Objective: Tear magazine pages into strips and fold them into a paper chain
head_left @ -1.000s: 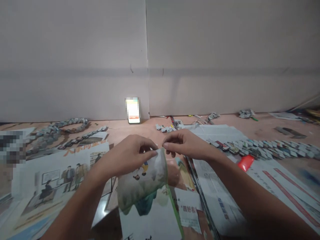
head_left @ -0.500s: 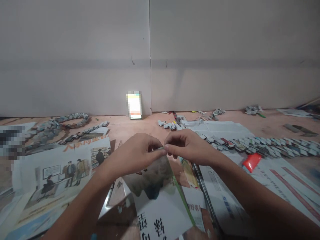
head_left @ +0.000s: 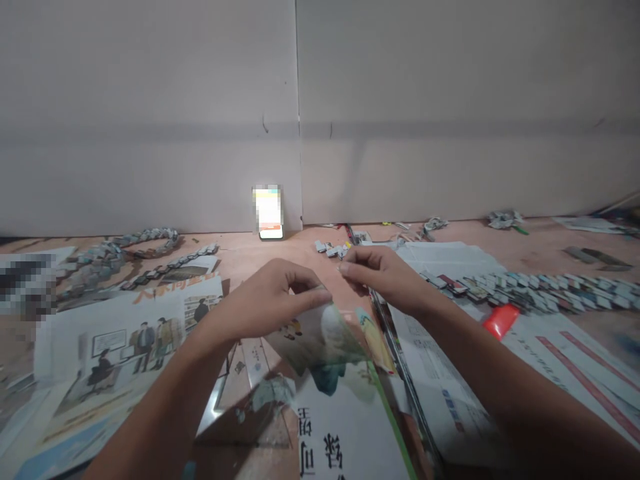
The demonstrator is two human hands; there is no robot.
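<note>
My left hand [head_left: 277, 300] pinches the upper edge of a printed paper sheet [head_left: 345, 407] between thumb and fingers. The sheet has large dark characters, a blue-green painted shape and a green strip along its right edge; it slants down toward me. Just right of the sheet's top corner, my right hand [head_left: 385, 277] is raised and apart from it. Its thumb and forefinger are pressed together, and whatever may be between them is too small to make out. A clear plastic-like plate [head_left: 255, 417] lies beneath, partly covered by the sheet.
A lit phone [head_left: 271, 212] leans against the wall. Folded-paper chains lie at left [head_left: 145, 243] and right [head_left: 545, 293]. An illustrated printed page [head_left: 130, 360] is at left. A red packet [head_left: 501, 321] rests on papers at right. Paper scraps line the back.
My right hand has come off the sheet's top edge and moved slightly up and right. My left hand keeps its hold; the sheet has shifted a little to the right.
</note>
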